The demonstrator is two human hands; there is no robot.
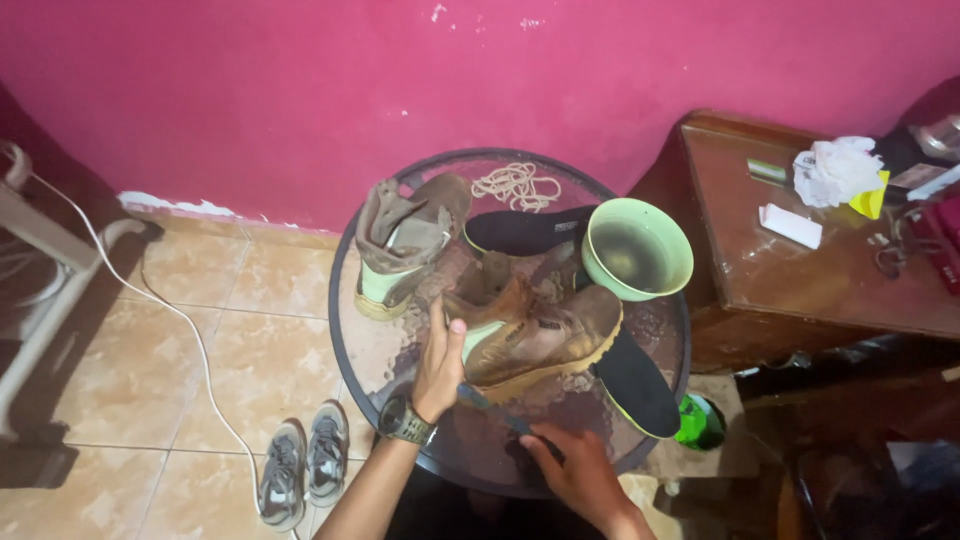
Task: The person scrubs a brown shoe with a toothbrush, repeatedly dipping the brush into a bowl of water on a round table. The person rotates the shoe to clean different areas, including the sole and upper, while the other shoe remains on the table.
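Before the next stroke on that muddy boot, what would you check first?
1. Boot steadied: ok. The left hand rests against the muddy boot.
2. Brush held: ok. The right hand grips a dark-handled brush.
3. Bristles on the boot: cannot tell; the brush's far end is hidden under the left hand.
4. Green bowl upright: ok, with murky liquid inside.
5. Boot clear of the table rim: ok.
6. Black insole fully on the table: not ok; its end overhangs the edge.
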